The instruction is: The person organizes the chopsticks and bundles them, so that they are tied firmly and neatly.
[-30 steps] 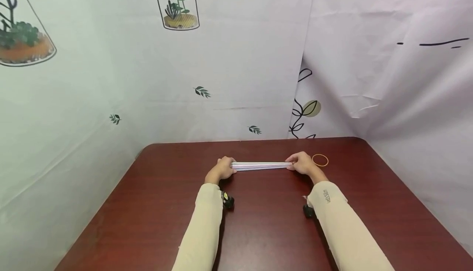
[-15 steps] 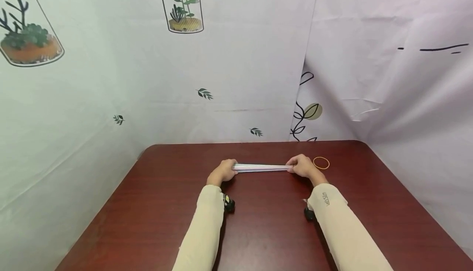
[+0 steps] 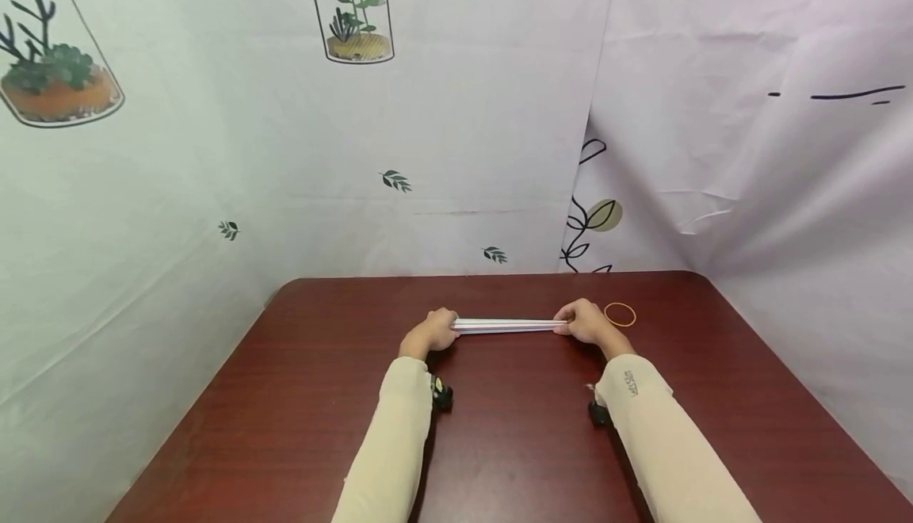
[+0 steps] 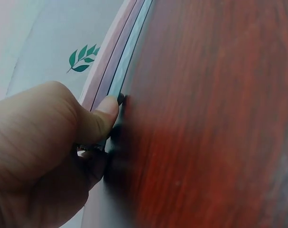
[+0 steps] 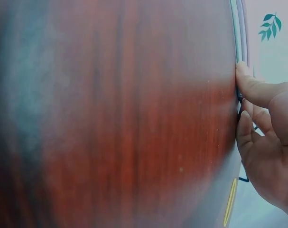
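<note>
A bundle of long, thin chopsticks (image 3: 508, 326) in pale pink, lilac and mint stretches sideways between my hands near the back of the table. It looks wider at the left and narrows to the right. My left hand (image 3: 437, 331) grips the left end; in the left wrist view its thumb lies along the mint chopstick (image 4: 129, 54), and the ends are partly hidden. At the right end, my right hand (image 3: 586, 322) pinches the bundle between thumb and fingers, as the right wrist view shows. A yellow rubber band (image 3: 635, 317) lies just right of that hand.
The dark red-brown wooden table (image 3: 513, 428) has rounded back corners. White cloth (image 3: 442, 127) with printed plants hangs behind it and on both sides. Each wrist carries a small black camera, such as the left camera (image 3: 442, 395), below the cream sleeves.
Both hands keep their hold on the chopsticks, which stay almost in place. The head view has shifted slightly, moving the whole scene a little down and right.
</note>
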Action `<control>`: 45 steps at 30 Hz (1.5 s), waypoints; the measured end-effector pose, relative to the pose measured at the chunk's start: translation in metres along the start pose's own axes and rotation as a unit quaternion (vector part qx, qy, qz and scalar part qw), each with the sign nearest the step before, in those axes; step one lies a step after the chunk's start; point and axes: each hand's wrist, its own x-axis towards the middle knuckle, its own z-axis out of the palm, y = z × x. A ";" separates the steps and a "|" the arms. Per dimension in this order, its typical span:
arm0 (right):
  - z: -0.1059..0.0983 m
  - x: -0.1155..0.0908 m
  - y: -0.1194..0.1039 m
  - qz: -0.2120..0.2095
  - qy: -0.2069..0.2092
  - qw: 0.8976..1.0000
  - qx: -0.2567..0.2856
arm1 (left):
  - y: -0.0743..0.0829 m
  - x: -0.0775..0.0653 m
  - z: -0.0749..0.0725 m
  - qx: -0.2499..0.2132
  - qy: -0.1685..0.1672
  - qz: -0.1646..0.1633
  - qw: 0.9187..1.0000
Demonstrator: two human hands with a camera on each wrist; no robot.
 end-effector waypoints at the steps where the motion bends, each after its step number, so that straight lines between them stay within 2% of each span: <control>1: 0.000 0.000 0.000 -0.004 -0.001 1.000 -0.001 | 0.000 0.000 0.000 -0.001 0.001 0.003 1.000; 8: 0.001 -0.002 0.001 -0.017 -0.010 1.000 0.001 | 0.000 -0.003 -0.003 -0.004 0.025 0.015 1.000; 16: 0.003 -0.001 0.000 -0.016 -0.008 1.000 0.004 | -0.003 -0.007 -0.003 -0.036 0.029 0.014 0.999; 27: 0.004 0.000 0.001 -0.003 -0.002 1.000 -0.001 | -0.011 -0.011 0.000 -0.095 0.017 0.002 0.995; 36: 0.004 -0.001 0.001 -0.014 -0.005 1.000 0.005 | -0.002 -0.015 -0.004 -0.068 0.024 0.009 0.997; 42: 0.003 -0.003 0.002 -0.018 -0.014 1.000 0.006 | 0.000 -0.016 -0.001 -0.067 0.026 -0.002 0.997; 45: 0.001 -0.004 0.001 -0.011 -0.020 1.000 0.010 | 0.000 -0.014 0.000 -0.067 0.031 0.005 0.997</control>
